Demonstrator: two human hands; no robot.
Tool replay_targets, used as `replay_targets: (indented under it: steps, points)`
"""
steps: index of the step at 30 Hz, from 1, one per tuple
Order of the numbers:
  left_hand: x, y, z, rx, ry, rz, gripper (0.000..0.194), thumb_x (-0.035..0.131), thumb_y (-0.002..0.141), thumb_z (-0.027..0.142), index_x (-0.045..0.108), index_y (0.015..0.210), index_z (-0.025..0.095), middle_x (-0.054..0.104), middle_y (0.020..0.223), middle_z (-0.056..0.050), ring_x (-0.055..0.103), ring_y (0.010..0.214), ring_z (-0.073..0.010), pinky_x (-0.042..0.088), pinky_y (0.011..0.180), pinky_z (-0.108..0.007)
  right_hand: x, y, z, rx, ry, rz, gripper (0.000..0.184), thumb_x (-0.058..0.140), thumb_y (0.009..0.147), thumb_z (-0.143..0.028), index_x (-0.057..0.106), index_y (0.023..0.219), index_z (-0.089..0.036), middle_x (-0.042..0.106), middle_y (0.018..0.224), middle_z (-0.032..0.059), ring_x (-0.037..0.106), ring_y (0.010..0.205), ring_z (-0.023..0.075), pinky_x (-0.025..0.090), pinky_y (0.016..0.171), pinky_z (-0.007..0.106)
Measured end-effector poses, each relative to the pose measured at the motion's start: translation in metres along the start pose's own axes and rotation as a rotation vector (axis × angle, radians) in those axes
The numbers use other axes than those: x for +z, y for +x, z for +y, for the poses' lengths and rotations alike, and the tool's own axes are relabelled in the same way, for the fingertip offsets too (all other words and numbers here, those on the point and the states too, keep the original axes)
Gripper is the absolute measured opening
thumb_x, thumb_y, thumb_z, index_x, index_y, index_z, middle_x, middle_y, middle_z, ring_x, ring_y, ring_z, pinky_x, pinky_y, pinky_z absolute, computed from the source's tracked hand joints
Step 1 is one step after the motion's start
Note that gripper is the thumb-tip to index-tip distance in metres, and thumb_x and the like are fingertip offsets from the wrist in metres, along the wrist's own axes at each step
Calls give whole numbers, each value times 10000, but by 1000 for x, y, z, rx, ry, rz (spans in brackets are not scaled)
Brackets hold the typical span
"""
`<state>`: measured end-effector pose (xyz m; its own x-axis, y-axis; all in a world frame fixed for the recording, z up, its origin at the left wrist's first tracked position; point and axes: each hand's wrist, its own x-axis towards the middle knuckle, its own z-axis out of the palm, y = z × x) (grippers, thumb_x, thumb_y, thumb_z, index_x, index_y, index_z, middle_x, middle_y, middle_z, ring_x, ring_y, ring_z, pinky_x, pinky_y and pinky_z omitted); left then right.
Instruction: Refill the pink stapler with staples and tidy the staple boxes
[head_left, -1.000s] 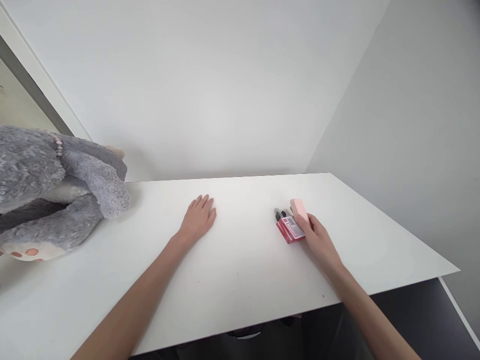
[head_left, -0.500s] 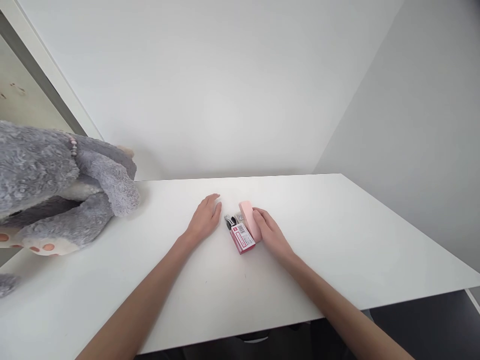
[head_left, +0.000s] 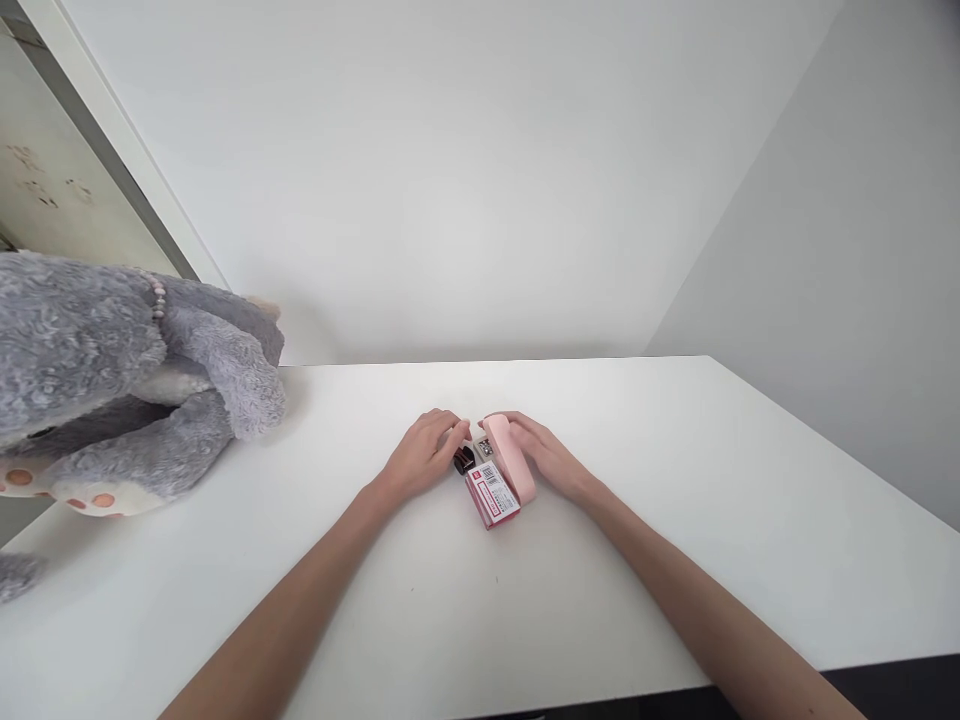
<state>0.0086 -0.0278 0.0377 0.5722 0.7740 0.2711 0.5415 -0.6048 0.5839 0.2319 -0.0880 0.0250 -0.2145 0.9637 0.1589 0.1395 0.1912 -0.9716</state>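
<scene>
Left hand (head_left: 421, 457) was moved beside the clip (head_left: 465, 461), half curled; the stapler (head_left: 513, 463) was cupped by the bent right hand (head_left: 549, 458), both grips unclear.

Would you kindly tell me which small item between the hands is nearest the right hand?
The pink stapler, the only one right against the right hand; the red-and-white box and black item lie farther left.

A rounded pink stapler (head_left: 511, 460) lies along the right side of a barcoded red-and-white box (head_left: 494, 493), label up, with a dark, shiny clip (head_left: 464, 460) off the box's far left corner and a small pale object (head_left: 485, 448) just behind the box.
</scene>
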Motion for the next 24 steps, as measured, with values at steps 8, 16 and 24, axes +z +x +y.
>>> replay_targets:
  steps: [8, 16, 24]
  points:
    - [-3, -11, -1, 203, 15, -11, 458, 217, 1079, 407, 636, 1004, 238, 702, 994, -60, 615, 975, -235, 457, 988, -436, -5, 1, 4, -24, 78, -53, 522, 727, 887, -533, 613, 1322, -270, 648, 1379, 86, 601, 1278, 278, 463, 1100, 447]
    - [-5, -41, 14, 352, 92, -94, 546, 600, 925, 485, 467, 1414, 281, 586, 1439, -94, 392, 1444, -331, 364, 1172, -498, -4, 0, 2, 2, 106, 36, 478, 716, 893, -528, 644, 1298, -283, 648, 1404, 77, 610, 1283, 275, 475, 1096, 446]
    - [-2, -39, 18, 316, 66, -136, 908, 839, 672, 670, 478, 1403, 272, 574, 1385, -145, 439, 1390, -377, 439, 1103, -509, -3, -2, 3, 5, 56, 151, 427, 670, 918, -513, 680, 1275, -279, 691, 1339, 63, 630, 1243, 276, 476, 1077, 435]
